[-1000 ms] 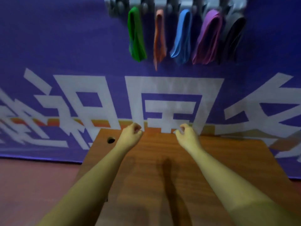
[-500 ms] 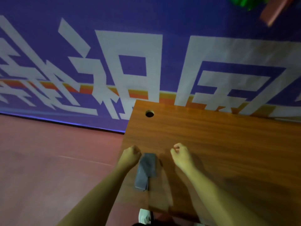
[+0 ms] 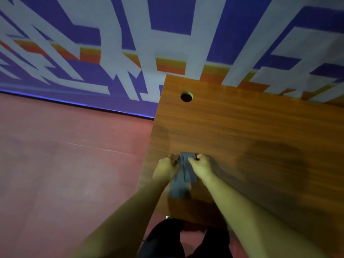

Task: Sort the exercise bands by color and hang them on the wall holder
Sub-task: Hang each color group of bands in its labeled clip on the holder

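A grey exercise band (image 3: 181, 180) lies flat on the wooden table (image 3: 242, 131) near its front left corner. My left hand (image 3: 165, 168) pinches the band's far end from the left. My right hand (image 3: 202, 165) pinches the same end from the right. Both hands rest on the tabletop with fingers curled on the band. The wall holder and the hung bands are out of view.
A round cable hole (image 3: 186, 96) sits near the table's far left corner. The purple banner wall (image 3: 130, 43) rises right behind the table. Red floor (image 3: 65, 155) lies to the left, and my dark trousers (image 3: 167, 239) show below the table's front edge.
The view has dropped from the wall holder down to the table. Both hands came back toward me and closed on the far end of the grey band.
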Demonstrator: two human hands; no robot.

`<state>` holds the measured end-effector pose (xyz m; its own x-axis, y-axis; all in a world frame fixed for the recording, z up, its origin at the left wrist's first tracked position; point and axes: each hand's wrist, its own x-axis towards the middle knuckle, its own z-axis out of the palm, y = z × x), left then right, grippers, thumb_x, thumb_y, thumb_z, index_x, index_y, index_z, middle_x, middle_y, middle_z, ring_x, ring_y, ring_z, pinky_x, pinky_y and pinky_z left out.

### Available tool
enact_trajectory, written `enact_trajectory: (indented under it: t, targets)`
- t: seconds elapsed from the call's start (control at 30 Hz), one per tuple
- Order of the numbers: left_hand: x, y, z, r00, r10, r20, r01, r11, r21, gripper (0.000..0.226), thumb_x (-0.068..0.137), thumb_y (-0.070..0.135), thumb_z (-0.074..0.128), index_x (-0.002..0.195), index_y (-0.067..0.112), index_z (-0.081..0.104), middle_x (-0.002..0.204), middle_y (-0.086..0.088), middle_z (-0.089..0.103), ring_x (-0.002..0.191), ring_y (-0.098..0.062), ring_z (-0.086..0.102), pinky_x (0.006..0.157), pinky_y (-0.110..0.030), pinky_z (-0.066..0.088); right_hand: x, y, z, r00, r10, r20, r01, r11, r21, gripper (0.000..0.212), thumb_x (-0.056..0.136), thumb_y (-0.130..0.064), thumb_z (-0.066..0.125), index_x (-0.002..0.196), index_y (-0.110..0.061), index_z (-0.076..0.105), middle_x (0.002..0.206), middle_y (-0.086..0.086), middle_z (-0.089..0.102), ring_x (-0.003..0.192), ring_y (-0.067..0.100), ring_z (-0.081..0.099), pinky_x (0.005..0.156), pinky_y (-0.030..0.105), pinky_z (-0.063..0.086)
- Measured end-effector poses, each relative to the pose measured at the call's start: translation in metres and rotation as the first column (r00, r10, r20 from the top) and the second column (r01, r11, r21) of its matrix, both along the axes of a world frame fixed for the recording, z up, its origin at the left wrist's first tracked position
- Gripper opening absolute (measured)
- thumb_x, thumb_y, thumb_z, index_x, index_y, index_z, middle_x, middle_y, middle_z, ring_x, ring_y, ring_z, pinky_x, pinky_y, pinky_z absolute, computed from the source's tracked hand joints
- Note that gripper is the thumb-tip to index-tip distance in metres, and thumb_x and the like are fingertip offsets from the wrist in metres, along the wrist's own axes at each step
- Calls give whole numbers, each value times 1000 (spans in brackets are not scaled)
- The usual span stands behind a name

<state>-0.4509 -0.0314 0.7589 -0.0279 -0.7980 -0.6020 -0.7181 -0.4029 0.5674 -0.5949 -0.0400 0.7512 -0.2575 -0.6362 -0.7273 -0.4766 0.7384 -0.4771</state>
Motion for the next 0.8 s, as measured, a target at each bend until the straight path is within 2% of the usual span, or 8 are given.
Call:
enact_trajectory:
  t: [0.17,0.27,0.4,0.47,0.5,0.57,0.7,0.8]
  targets:
    - [4,2,-15,999,-1,-38,0,999,-49,29,93,14,54,120,7,59,115,-14,66,106,-31,61,75,-20,37,4,-3,-14,998,-44,-35,41,997,-62,13,92,-24,62,91,-11,59,76,6,58,73,23,57,64,28,40]
    - [5,2,-16,998,25,-55,-28,998,-61,21,92,12,52,110,4,59,107,-16,66,100,-33,62,72,-24,38,7,3,-6,999,-24,27,26,997,-77,20,92,-15,60,74,-11,52,63,7,46,62,20,45,58,28,33]
    - [9,3,-12,995,3,-99,-8,999,-51,25,89,9,53,114,8,57,104,-14,63,95,-30,61,72,-26,40,7,19,20,984,-16,178,38,992,-121,19,88,-5,55,73,-11,44,63,6,29,59,17,30,54,30,21]
    - [13,3,-8,987,-39,-159,22,994,-107,35,88,4,52,119,13,61,111,-8,56,99,-21,58,86,-22,45,2,26,35,969,-9,247,48,987,-152,17,87,-5,54,73,-11,46,65,7,30,61,16,31,56,30,23]
    - [16,3,-4,979,-53,-198,26,990,-136,40,87,0,52,123,16,62,113,-4,52,102,-16,56,91,-13,41,-1,28,44,962,-4,273,52,984,-168,17,87,-4,54,73,-11,48,67,9,31,64,16,32,57,30,24]
    - [21,3,6,955,-107,-275,55,980,-192,45,86,-5,55,125,17,63,109,1,47,100,-8,54,90,0,33,-8,32,60,949,1,315,63,979,-194,20,87,-4,53,70,-13,49,69,9,33,65,16,34,58,30,25]
    - [25,0,32,882,-122,-455,60,987,-148,24,89,1,63,108,14,72,98,8,58,90,3,60,86,-12,42,-25,31,92,929,39,368,60,966,-252,35,82,-7,53,55,-23,39,64,3,25,61,16,27,61,33,20]
    - [19,-3,62,790,-92,-606,72,996,-58,22,89,-1,64,109,7,68,89,0,66,84,2,63,81,-15,46,-37,28,122,894,75,442,83,941,-328,28,70,-13,53,52,-24,35,64,-1,24,61,15,25,64,35,18]
